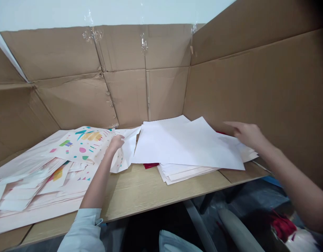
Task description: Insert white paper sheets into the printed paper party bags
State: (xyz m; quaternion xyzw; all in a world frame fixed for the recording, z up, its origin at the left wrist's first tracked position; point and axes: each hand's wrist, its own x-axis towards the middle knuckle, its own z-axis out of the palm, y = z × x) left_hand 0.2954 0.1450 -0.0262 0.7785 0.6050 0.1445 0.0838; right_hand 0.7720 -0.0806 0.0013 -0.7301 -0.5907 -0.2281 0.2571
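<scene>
My left hand [116,142] is closed at the right edge of a printed paper sheet [84,143] with colourful shapes, where the paper bends and lifts. What its fingertips do underneath is hidden. This sheet lies on top of a spread of white and printed papers. My right hand [251,135] is over the right side of the table with its index finger stretched out to the left, and no object shows in it. Between the hands, a large white sheet [182,145] lies askew on a stack of white sheets [182,172].
Tall cardboard panels [124,91] wall in the back and both sides of the wooden table [143,189]. Something red [151,165] peeks out under the white sheets. Below the table's front edge at right are a red and white bundle [284,224] and clear plastic.
</scene>
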